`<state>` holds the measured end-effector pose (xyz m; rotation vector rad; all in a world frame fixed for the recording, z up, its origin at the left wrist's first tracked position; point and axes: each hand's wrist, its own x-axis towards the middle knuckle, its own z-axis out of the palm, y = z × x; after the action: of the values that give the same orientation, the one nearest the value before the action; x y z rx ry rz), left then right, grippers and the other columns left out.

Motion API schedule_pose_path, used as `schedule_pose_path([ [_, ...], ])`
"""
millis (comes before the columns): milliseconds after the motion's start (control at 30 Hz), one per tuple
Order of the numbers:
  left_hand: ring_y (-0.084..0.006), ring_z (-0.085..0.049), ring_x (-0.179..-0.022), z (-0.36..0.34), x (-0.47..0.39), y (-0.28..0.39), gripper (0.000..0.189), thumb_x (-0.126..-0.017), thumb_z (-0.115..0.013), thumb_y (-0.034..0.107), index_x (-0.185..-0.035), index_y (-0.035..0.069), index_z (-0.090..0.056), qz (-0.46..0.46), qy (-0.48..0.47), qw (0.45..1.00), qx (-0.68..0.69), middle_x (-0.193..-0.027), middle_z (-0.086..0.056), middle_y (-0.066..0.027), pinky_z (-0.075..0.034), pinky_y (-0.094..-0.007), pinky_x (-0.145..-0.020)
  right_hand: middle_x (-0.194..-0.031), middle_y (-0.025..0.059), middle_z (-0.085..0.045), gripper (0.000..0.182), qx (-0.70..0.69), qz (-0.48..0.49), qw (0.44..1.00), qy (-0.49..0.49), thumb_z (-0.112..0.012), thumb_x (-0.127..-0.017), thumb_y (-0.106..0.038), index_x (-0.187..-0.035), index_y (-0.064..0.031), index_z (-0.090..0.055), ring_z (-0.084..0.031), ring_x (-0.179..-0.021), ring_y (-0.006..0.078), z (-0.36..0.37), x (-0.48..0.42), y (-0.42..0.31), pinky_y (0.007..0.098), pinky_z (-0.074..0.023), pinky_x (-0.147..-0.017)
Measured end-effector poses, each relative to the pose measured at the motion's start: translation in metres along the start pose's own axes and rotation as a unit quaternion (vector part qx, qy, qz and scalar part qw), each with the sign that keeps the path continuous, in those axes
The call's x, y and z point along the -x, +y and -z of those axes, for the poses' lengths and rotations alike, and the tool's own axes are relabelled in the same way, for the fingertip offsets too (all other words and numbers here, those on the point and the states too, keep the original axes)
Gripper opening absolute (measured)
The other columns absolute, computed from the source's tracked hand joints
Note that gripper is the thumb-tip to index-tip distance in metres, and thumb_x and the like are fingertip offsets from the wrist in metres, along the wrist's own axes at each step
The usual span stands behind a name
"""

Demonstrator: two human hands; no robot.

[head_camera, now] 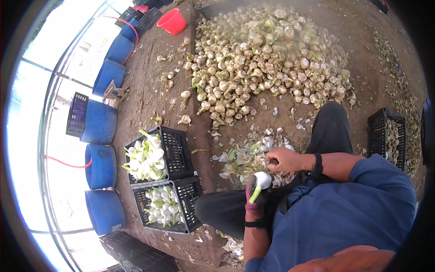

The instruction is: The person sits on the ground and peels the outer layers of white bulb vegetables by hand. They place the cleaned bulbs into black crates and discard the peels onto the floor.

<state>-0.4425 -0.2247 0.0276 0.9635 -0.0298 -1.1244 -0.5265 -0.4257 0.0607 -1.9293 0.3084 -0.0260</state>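
Observation:
My left hand (253, 192), in a dark glove with a reddish cuff, holds a peeled white garlic bulb (263, 180) with a short green stem. Just beyond the bulb is my right hand (280, 159), bare and with curled fingers. Something small and dark shows at its fingertips, too unclear to name. Under my hands, between my knees, lies a heap of loose garlic skins (243, 161). A large pile of unpeeled garlic (244, 68) with dirty skins spreads over the ground ahead.
Two black plastic crates, one (176, 153) behind the other (190, 200), hold clean white garlic at my left. Another black crate (377, 136) at my right contains garlic pieces or trimmings. Blue barrels (100, 122) line the left wall. A red bucket (172, 22) stands farther off.

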Motion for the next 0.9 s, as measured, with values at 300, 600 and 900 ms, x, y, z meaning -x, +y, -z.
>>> schedule_pose_path([
  [300,-0.0228,-0.064,-0.091,0.069,-0.016,-0.039,0.038,-0.082,-0.072,0.004,-0.116,0.003,-0.055,-0.019,0.068,0.994,0.084,-0.104,-0.064,-0.0108,-0.052,-0.0322,-0.081,-0.093,0.0169,-0.068,0.023,-0.049,0.055,0.992,0.101,-0.064,-0.085,-0.019,-0.102,-0.0034,-0.066,-0.066,-0.086,0.0309,-0.007,0.001,0.016,0.0391,-0.0503,-0.076],
  [600,-0.0216,-0.064,-0.09,0.017,-0.003,-0.006,0.031,-0.081,-0.073,0.006,-0.109,0.004,-0.06,-0.142,0.062,0.952,-0.266,-0.099,-0.066,-0.0095,-0.051,-0.0333,-0.08,-0.088,0.0156,-0.068,0.026,-0.053,0.087,0.994,-0.044,-0.07,-0.086,-0.024,-0.1,-0.0026,-0.068,-0.065,-0.083,0.0302,-0.005,0.006,-0.001,0.0387,-0.0497,-0.073],
  [900,-0.0219,-0.065,-0.092,0.046,-0.005,-0.025,0.036,-0.084,-0.073,0.017,-0.114,0.004,-0.06,-0.184,0.068,0.92,-0.339,-0.099,-0.066,-0.0096,-0.053,-0.0361,-0.079,-0.082,0.0177,-0.067,0.023,-0.028,0.075,0.994,-0.077,-0.066,-0.087,-0.023,-0.096,-0.0021,-0.068,-0.065,-0.077,0.0314,-0.006,0.007,-0.001,0.042,-0.0483,-0.069],
])
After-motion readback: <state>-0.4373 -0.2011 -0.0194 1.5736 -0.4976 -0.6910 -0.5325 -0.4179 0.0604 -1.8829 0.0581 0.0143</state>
